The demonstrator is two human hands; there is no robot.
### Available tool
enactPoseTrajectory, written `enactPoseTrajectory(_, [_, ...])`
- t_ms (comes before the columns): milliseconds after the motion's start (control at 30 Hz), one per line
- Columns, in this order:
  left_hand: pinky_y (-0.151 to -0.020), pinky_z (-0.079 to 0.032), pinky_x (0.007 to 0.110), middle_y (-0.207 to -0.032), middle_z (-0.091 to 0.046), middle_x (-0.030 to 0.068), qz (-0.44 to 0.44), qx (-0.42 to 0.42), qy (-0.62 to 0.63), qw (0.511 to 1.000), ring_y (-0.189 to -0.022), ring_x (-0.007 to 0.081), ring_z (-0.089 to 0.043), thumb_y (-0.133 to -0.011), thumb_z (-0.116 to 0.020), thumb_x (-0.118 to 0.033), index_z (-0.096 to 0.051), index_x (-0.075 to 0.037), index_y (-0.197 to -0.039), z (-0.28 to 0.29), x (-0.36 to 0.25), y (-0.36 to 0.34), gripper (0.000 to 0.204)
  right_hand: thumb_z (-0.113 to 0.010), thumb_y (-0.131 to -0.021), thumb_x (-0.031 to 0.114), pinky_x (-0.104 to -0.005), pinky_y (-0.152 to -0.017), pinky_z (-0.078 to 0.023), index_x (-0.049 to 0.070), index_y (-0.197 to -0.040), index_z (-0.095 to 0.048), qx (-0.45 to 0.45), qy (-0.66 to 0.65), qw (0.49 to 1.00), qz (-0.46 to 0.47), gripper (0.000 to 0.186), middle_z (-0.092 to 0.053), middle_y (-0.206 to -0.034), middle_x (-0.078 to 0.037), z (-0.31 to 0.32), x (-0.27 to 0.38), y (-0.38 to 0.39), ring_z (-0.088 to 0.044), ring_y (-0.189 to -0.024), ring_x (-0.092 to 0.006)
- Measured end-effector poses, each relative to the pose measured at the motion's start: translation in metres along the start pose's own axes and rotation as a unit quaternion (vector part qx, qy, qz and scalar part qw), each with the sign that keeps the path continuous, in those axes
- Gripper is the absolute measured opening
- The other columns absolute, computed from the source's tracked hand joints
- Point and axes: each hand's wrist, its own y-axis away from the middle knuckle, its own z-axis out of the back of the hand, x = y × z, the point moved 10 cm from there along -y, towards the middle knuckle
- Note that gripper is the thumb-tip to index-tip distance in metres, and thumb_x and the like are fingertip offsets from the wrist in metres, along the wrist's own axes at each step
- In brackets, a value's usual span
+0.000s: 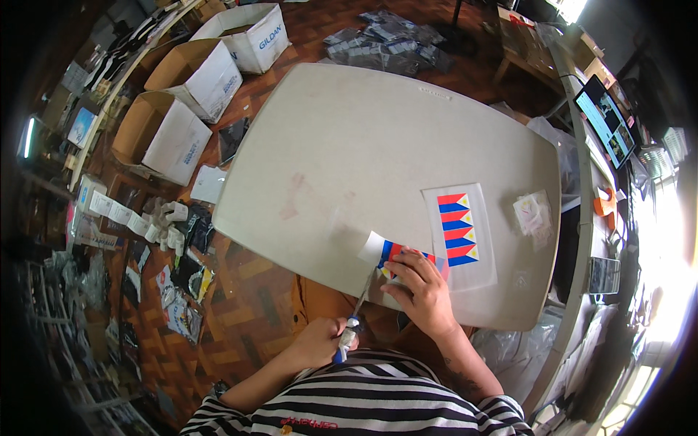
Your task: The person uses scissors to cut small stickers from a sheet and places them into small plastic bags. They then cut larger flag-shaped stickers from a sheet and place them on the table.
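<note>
My left hand (325, 341) is closed round the blue handle, wrapped in white, of a pair of scissors (364, 293). Their thin metal blades point away from me and meet the near edge of a printed strip (388, 251) with red and blue flag designs and a white end. With bent fingers on top and thumb below, my right hand (419, 291) grips this strip at the table's near edge, covering part of it. Just beyond my right hand lies a pale sheet (486, 270) bearing a column of several red, blue and white flags (456, 227) with yellow marks.
Under the strip stands a pale table (349, 145). A small pile of whitish scraps (534, 215) sits at its right. Open cardboard boxes (178, 142) line the far left floor; plastic-wrapped packages (389, 42) lie beyond the table. At right are a screen (607, 120) and an orange tape dispenser (604, 201).
</note>
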Motion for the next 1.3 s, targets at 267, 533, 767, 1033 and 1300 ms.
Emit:
enactPoseTrajectory(267, [-0.056, -0.040, 0.023, -0.068, -0.058, 0.0002, 0.017, 0.016, 0.015, 1.000, -0.062, 0.0074, -0.054, -0.083, -0.063, -0.012, -0.064, 0.000, -0.087, 0.001, 0.002, 0.005, 0.013, -0.076, -0.079, 0.013, -0.0419, -0.094, -0.052, 0.008, -0.104, -0.073, -0.004, 0.016, 1.000, 0.018, 0.026, -0.063, -0.109, -0.011, -0.003, -0.003, 0.003, -0.061, -0.114, -0.0329])
enactPoseTrajectory(533, [-0.058, -0.044, 0.027, -0.071, -0.062, 0.0034, 0.006, -0.009, -0.115, 0.993, -0.062, 0.0116, -0.057, -0.083, -0.068, -0.016, -0.067, -0.001, -0.092, 0.008, -0.014, 0.012, 0.017, -0.078, -0.078, 0.014, -0.0432, -0.096, -0.051, 0.010, -0.100, -0.076, -0.007, 0.021, 1.000, 0.015, 0.023, -0.063, -0.110, -0.010, -0.004, -0.003, 0.003, -0.061, -0.113, -0.0327])
enactPoseTrajectory(767, [-0.061, -0.044, 0.028, -0.071, -0.062, 0.0057, 0.004, -0.005, -0.069, 0.998, -0.063, 0.0132, -0.058, -0.083, -0.067, -0.013, -0.067, -0.002, -0.088, 0.007, -0.009, 0.001, 0.012, -0.077, -0.078, 0.015, -0.0430, -0.096, -0.051, 0.012, -0.103, -0.076, -0.011, 0.018, 1.000, 0.018, 0.025, -0.062, -0.111, -0.010, -0.002, -0.003, 0.003, -0.060, -0.114, -0.0323])
enactPoseTrajectory(1033, [-0.059, -0.041, 0.026, -0.068, -0.059, 0.0048, -0.038, 0.045, 0.037, 0.998, -0.063, 0.0124, -0.055, -0.084, -0.058, -0.004, -0.053, -0.002, -0.068, -0.003, -0.022, -0.002, 0.017, -0.075, -0.081, 0.016, -0.0453, -0.100, -0.048, 0.015, -0.110, -0.073, 0.013, 0.043, 0.999, 0.026, 0.029, -0.060, -0.117, -0.011, -0.008, -0.005, 0.007, -0.056, -0.120, -0.0329])
enactPoseTrajectory(1300, [-0.057, -0.040, 0.027, -0.063, -0.058, 0.0042, -0.058, 0.002, -0.025, 0.998, -0.059, 0.0124, -0.054, -0.087, -0.056, -0.007, -0.054, -0.003, -0.065, 0.003, -0.033, -0.011, 0.022, -0.072, -0.083, 0.014, -0.0461, -0.106, -0.044, 0.012, -0.111, -0.072, 0.027, 0.079, 0.996, 0.032, 0.028, -0.058, -0.122, -0.012, -0.015, -0.001, 0.010, -0.054, -0.125, -0.0319])
